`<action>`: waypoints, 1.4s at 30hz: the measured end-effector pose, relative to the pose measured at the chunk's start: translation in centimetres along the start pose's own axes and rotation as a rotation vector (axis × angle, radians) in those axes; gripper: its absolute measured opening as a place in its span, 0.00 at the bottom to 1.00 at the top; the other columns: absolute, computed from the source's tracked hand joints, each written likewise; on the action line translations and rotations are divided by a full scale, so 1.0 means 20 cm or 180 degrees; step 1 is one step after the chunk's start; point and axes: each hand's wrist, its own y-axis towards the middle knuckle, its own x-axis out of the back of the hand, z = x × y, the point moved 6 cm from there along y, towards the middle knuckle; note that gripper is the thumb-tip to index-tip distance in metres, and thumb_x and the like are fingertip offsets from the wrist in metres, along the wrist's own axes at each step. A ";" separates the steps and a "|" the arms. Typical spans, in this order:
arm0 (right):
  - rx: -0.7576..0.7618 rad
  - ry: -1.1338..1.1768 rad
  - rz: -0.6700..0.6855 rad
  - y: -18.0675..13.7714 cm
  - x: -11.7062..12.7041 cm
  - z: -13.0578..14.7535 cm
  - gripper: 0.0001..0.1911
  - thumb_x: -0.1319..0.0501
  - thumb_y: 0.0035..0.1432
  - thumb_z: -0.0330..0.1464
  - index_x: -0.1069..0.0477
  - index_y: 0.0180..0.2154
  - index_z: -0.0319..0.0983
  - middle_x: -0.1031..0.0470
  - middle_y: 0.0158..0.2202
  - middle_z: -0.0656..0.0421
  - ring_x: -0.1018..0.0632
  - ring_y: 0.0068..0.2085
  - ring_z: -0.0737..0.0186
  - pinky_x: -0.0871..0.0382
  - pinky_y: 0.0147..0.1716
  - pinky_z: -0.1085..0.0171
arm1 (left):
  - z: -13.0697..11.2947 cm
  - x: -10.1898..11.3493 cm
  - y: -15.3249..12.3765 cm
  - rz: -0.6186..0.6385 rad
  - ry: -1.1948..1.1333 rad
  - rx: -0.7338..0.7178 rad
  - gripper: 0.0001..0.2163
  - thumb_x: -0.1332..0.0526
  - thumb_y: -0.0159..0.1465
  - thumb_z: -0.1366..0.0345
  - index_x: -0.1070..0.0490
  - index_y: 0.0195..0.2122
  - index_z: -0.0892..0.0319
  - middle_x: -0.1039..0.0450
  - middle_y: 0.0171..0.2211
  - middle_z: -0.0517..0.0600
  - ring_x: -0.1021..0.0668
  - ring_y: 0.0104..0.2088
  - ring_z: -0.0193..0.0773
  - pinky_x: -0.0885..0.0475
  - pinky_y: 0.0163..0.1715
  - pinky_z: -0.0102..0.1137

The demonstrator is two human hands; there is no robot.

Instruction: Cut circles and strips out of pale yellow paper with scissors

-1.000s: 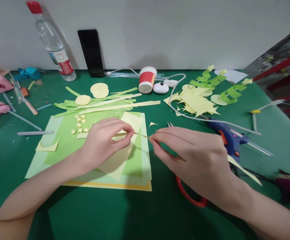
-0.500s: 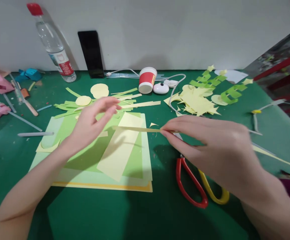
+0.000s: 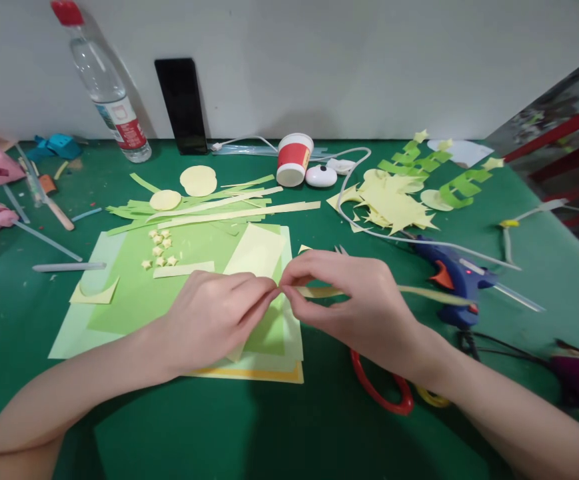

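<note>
Both hands meet above the right side of the stacked paper. My left hand point(image 3: 224, 317) is closed in a pinch at the end of a narrow pale yellow paper strip point(image 3: 436, 295). Fingertip to fingertip with it, my right hand point(image 3: 354, 300) pinches the same strip, whose long tail passes behind this hand and out to the right. The exact fold at the fingertips is too small to see. Under the hands lie green sheets point(image 3: 134, 313) and a pale yellow rectangle point(image 3: 259, 250). Several tiny folded paper stars point(image 3: 158, 251) rest beside a short strip point(image 3: 184, 269).
Red-handled scissors point(image 3: 382, 393) lie partly beneath my right hand. A blue glue gun point(image 3: 456, 273) with a cord is to the right. Cut paper strips point(image 3: 194, 207), a paper cup point(image 3: 294, 160), yellow scraps point(image 3: 389, 203), a bottle point(image 3: 112, 100) and a phone point(image 3: 182, 107) stand or lie farther back.
My left hand has come down and right to pinch the strip's end. My right hand has moved slightly left and lower, uncovering the glue gun; the strip now trails to the right.
</note>
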 end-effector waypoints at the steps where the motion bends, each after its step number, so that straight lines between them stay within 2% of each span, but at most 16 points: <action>1: -0.0032 0.0016 0.0050 0.00 0.00 0.00 0.08 0.42 0.48 0.20 0.30 0.24 0.36 0.24 0.23 0.62 0.26 0.24 0.70 0.33 0.24 0.72 | 0.00 0.01 0.00 0.0019 -0.0049 -0.0002 0.09 0.47 0.64 0.69 0.29 0.29 0.62 0.27 0.21 0.44 0.29 0.18 0.29 0.40 0.18 0.25; 6: -0.0460 0.0095 0.0208 0.00 0.03 -0.04 0.08 0.41 0.46 0.20 0.30 0.23 0.38 0.24 0.22 0.64 0.26 0.23 0.70 0.30 0.25 0.72 | -0.01 0.07 0.01 0.0105 0.0010 0.0000 0.09 0.46 0.63 0.69 0.28 0.29 0.61 0.27 0.20 0.44 0.29 0.19 0.29 0.39 0.18 0.26; 8: -0.0502 0.0103 0.0061 0.01 0.08 -0.06 0.08 0.41 0.46 0.21 0.30 0.23 0.39 0.25 0.22 0.65 0.27 0.22 0.70 0.31 0.24 0.72 | 0.00 0.14 0.01 -0.0044 0.0092 0.0035 0.07 0.44 0.62 0.68 0.28 0.29 0.59 0.26 0.21 0.44 0.27 0.20 0.30 0.37 0.19 0.26; 11: -0.0451 0.0059 -0.0205 0.02 0.18 -0.11 0.07 0.40 0.47 0.23 0.30 0.23 0.40 0.26 0.20 0.65 0.27 0.21 0.70 0.32 0.20 0.72 | 0.04 0.28 -0.01 -0.0473 0.0175 0.0215 0.05 0.42 0.61 0.68 0.29 0.29 0.56 0.24 0.24 0.42 0.25 0.23 0.30 0.34 0.22 0.26; 13: -0.0483 0.0048 -0.0250 0.03 0.21 -0.14 0.07 0.40 0.47 0.24 0.30 0.23 0.41 0.26 0.20 0.65 0.26 0.20 0.69 0.31 0.19 0.72 | 0.07 0.36 -0.02 -0.0756 0.0218 0.0382 0.05 0.42 0.61 0.67 0.29 0.29 0.54 0.24 0.24 0.41 0.25 0.23 0.30 0.33 0.22 0.26; 15: -0.0479 0.0129 -0.0177 0.03 0.22 -0.14 0.06 0.40 0.48 0.24 0.30 0.25 0.41 0.24 0.23 0.64 0.24 0.23 0.67 0.28 0.22 0.71 | 0.09 0.40 -0.03 -0.0782 0.0222 0.0493 0.06 0.42 0.61 0.65 0.30 0.27 0.54 0.24 0.24 0.41 0.25 0.23 0.30 0.33 0.21 0.27; 18: -0.0492 0.0395 -0.0018 0.02 0.17 -0.12 0.04 0.40 0.49 0.27 0.28 0.31 0.40 0.22 0.30 0.61 0.22 0.29 0.64 0.24 0.30 0.68 | 0.08 0.36 -0.02 -0.0495 0.0166 0.0386 0.05 0.42 0.61 0.64 0.30 0.27 0.55 0.24 0.24 0.42 0.25 0.23 0.30 0.33 0.21 0.27; 21: -0.0549 0.0591 0.0068 0.00 0.11 -0.07 0.05 0.40 0.52 0.29 0.28 0.34 0.39 0.22 0.34 0.59 0.22 0.33 0.64 0.25 0.33 0.68 | 0.05 0.28 -0.02 -0.0268 0.0132 0.0229 0.04 0.41 0.61 0.66 0.30 0.29 0.55 0.25 0.24 0.41 0.25 0.22 0.29 0.34 0.21 0.26; 24: -0.0378 0.0673 0.0093 -0.01 0.07 -0.01 0.04 0.40 0.54 0.25 0.29 0.32 0.38 0.22 0.31 0.61 0.23 0.32 0.68 0.29 0.31 0.72 | 0.02 0.20 -0.02 -0.0028 0.0002 0.0187 0.04 0.42 0.61 0.67 0.29 0.29 0.57 0.25 0.23 0.42 0.27 0.21 0.28 0.36 0.21 0.26; 27: -0.0233 0.0828 0.0185 -0.01 0.04 0.02 0.07 0.41 0.53 0.21 0.30 0.28 0.38 0.25 0.26 0.63 0.26 0.28 0.72 0.31 0.28 0.74 | -0.02 0.11 -0.02 0.0280 -0.0270 0.0150 0.08 0.44 0.63 0.67 0.29 0.28 0.59 0.27 0.20 0.43 0.29 0.19 0.28 0.40 0.19 0.27; 30: -0.0267 0.0949 0.0365 -0.02 0.01 0.02 0.07 0.40 0.51 0.19 0.30 0.28 0.37 0.26 0.25 0.63 0.28 0.26 0.73 0.33 0.27 0.75 | -0.03 0.07 -0.01 0.0367 -0.0419 0.0118 0.09 0.46 0.63 0.67 0.28 0.28 0.60 0.27 0.20 0.44 0.30 0.18 0.29 0.41 0.18 0.27; 36: -0.0357 0.0903 0.0485 -0.03 0.00 0.01 0.08 0.42 0.50 0.20 0.32 0.25 0.37 0.29 0.23 0.63 0.30 0.24 0.72 0.35 0.24 0.73 | -0.04 0.07 -0.01 0.0399 -0.0529 0.0159 0.10 0.46 0.63 0.68 0.27 0.29 0.60 0.26 0.21 0.45 0.28 0.19 0.29 0.40 0.19 0.26; 42: -0.0611 0.0746 0.0977 -0.04 -0.01 -0.02 0.08 0.46 0.47 0.21 0.36 0.24 0.39 0.33 0.22 0.64 0.34 0.24 0.70 0.38 0.23 0.72 | -0.01 0.12 0.00 0.0504 -0.0709 0.0287 0.09 0.43 0.62 0.69 0.26 0.27 0.60 0.26 0.21 0.43 0.29 0.20 0.27 0.39 0.21 0.24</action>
